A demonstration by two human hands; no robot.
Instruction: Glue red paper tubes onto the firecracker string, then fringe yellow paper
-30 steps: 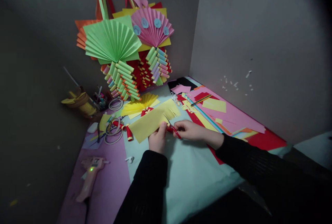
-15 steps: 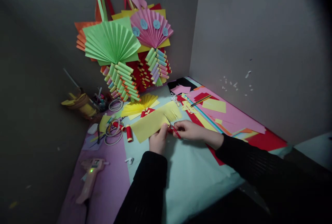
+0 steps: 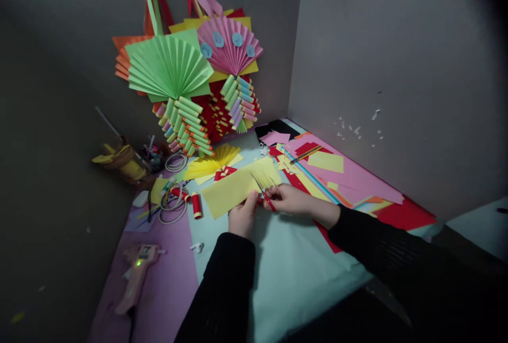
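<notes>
A strip of yellow paper (image 3: 228,190) is pinched by its near edge in my left hand (image 3: 243,215). Narrow cuts make a fringe along its right end. My right hand (image 3: 286,199) is closed on red-handled scissors (image 3: 269,201), whose blades lie at the paper, left of the fringe. Just behind the strip a pleated yellow paper fan (image 3: 213,161) rests on the table, with small red paper rolls (image 3: 224,172) at its base. Two more red rolls with yellow ends lie left of the strip, one of them an upright-looking red roll (image 3: 197,206).
A pink glue gun (image 3: 137,279) with a lit green light lies at the left, near a white earbud (image 3: 197,247) and coiled bands (image 3: 173,204). Paper scraps and a pencil (image 3: 305,155) cover the right side. Paper fan hangings (image 3: 171,68) hang against the wall.
The paper's fringed end has shifted slightly right, and the scissors sit a little farther left along the strip. Both hands keep their hold; the whole view has moved slightly.
</notes>
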